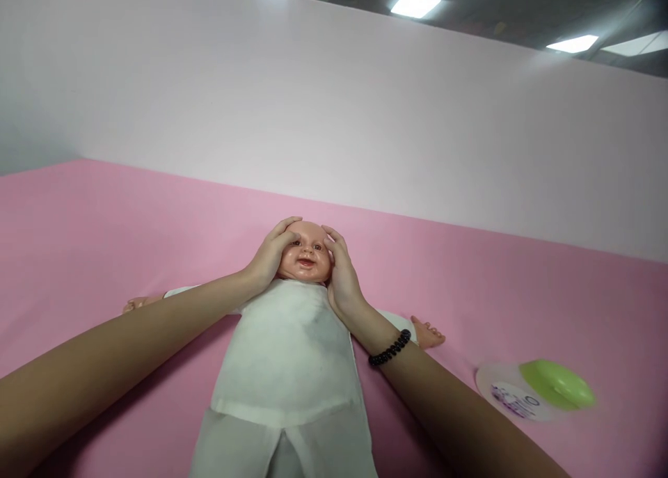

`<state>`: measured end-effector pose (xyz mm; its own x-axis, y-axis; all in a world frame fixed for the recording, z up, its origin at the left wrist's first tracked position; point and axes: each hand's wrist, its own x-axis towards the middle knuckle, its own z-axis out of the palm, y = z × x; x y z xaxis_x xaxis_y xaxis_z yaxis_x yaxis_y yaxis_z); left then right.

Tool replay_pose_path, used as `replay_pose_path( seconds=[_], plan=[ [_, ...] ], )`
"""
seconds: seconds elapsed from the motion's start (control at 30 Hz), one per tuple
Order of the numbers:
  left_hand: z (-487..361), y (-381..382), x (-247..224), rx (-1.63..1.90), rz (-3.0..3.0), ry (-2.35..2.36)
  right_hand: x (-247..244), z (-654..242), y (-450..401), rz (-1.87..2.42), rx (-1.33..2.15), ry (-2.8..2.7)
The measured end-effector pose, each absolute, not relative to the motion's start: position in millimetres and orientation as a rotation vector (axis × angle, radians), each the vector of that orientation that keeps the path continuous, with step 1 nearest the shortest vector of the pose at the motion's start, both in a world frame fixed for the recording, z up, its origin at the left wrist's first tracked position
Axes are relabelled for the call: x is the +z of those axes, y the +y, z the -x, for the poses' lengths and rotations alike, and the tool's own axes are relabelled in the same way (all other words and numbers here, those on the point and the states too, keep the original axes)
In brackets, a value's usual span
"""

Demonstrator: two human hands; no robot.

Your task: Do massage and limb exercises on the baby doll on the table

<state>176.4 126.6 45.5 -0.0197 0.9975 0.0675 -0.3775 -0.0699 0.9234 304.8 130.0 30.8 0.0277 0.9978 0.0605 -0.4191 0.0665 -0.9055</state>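
A baby doll (292, 346) in a white top and pale trousers lies on its back with its arms spread. Its head (307, 259) is at the far end, the face turned up. My left hand (271, 255) cups the left side of the head, thumb across the brow beside one eye. Against the other side rests my right hand (344, 273), its fingers curved over the temple. Both palms touch the head, holding it between them. The backs of the fingers' grip, behind the head, are hidden. A black coiled band (390, 348) circles my right wrist.
The doll lies on a pink surface (156, 227) that meets a white wall (334, 116) behind it. To the right, beyond my right forearm, lies a clear bottle (522, 391) with a green cap and a printed label. Ceiling lights show above the wall.
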Motion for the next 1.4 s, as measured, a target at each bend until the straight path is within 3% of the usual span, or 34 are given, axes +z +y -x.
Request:
replay_pose_path(
  seconds=[1.4],
  plan=[
    [-174.0, 128.0, 39.4, 1.426, -1.047, 0.880, 34.7, -306.2, 125.1, 0.852, 1.383, -0.889]
  ],
)
